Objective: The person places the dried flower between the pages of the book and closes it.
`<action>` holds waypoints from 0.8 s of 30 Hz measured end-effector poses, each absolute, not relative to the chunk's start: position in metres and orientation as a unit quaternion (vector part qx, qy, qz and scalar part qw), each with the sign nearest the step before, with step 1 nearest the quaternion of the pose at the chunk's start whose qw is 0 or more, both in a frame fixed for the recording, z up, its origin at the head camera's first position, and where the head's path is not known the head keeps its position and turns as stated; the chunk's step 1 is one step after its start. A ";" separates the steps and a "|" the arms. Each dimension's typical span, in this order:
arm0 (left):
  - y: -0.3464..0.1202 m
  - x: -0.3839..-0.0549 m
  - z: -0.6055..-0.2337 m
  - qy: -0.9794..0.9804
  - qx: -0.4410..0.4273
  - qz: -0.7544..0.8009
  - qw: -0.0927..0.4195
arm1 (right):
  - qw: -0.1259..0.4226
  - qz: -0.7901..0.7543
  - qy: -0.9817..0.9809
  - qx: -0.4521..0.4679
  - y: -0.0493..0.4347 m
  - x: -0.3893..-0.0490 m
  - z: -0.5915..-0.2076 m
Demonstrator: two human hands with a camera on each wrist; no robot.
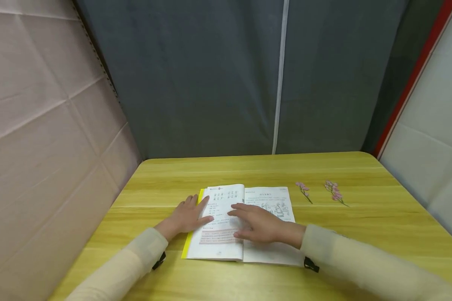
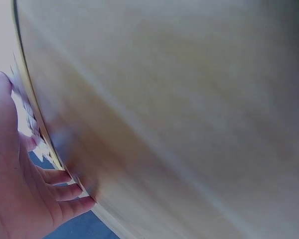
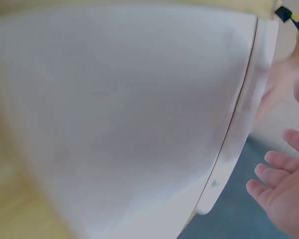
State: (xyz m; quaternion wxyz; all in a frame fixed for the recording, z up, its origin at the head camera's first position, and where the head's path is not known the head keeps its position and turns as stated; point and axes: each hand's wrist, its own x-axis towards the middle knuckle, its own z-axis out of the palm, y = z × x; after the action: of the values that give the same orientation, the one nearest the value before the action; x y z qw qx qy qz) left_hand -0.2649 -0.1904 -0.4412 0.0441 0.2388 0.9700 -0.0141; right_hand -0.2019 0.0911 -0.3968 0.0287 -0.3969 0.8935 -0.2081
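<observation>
Print in the open book is too small to read

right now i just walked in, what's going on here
A person is at a wood-grain table with an open book lying flat on it. The left hand lies across the book's left edge, thumb over the page. The right hand is over the middle of the book, fingers spread and gripping nothing. To the right of the book lie a smaller pink flower sprig and a fuller pink flower sprig, both untouched.
</observation>
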 end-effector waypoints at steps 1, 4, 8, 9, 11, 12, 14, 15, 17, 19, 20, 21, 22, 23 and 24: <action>-0.190 -0.265 -0.441 0.969 0.242 -0.015 0.040 | 0.016 -0.224 0.893 -0.390 0.097 -0.204 -0.395; -0.190 -0.265 -0.441 0.967 0.251 -0.017 0.037 | -0.025 -0.269 0.892 -0.363 0.116 -0.209 -0.391; -0.189 -0.264 -0.439 0.966 0.257 -0.018 0.037 | -0.071 -0.324 0.891 -0.310 0.146 -0.218 -0.393; -0.188 -0.264 -0.438 0.966 0.256 -0.018 0.037 | -0.076 -0.337 0.891 -0.296 0.155 -0.219 -0.394; -0.188 -0.263 -0.438 0.966 0.256 -0.024 0.035 | -0.088 -0.351 0.892 -0.270 0.171 -0.222 -0.396; -0.187 -0.263 -0.439 0.966 0.257 -0.024 0.034 | -0.092 -0.356 0.894 -0.258 0.179 -0.222 -0.397; -0.187 -0.263 -0.439 0.966 0.257 -0.024 0.035 | -0.101 -0.361 0.897 -0.234 0.195 -0.224 -0.399; -0.187 -0.262 -0.440 0.966 0.257 -0.023 0.036 | -0.104 -0.364 0.898 -0.224 0.204 -0.224 -0.399; -0.186 -0.262 -0.440 0.965 0.257 -0.023 0.037 | -0.111 -0.369 0.901 -0.201 0.220 -0.225 -0.401; -0.185 -0.262 -0.440 0.965 0.257 -0.022 0.040 | -0.110 -0.379 0.902 -0.174 0.236 -0.225 -0.400; -0.185 -0.261 -0.440 0.965 0.257 -0.020 0.041 | -0.109 -0.384 0.902 -0.162 0.244 -0.225 -0.399; -0.184 -0.261 -0.440 0.965 0.257 -0.017 0.040 | -0.107 -0.388 0.903 -0.150 0.252 -0.225 -0.399; -0.184 -0.261 -0.440 0.965 0.256 -0.016 0.042 | -0.106 -0.388 0.905 -0.139 0.259 -0.225 -0.399; -0.184 -0.261 -0.440 0.965 0.257 -0.014 0.041 | -0.106 -0.388 0.906 -0.130 0.267 -0.225 -0.399; -0.184 -0.261 -0.440 0.965 0.257 -0.014 0.041 | -0.104 -0.388 0.908 -0.120 0.274 -0.225 -0.399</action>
State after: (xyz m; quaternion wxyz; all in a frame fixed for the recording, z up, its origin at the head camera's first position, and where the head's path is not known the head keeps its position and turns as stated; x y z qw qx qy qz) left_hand -0.2609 -0.1841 -0.4397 0.0411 0.2571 0.9654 -0.0139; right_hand -0.2254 0.2739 -0.3991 -0.1043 -0.1198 0.9078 -0.3881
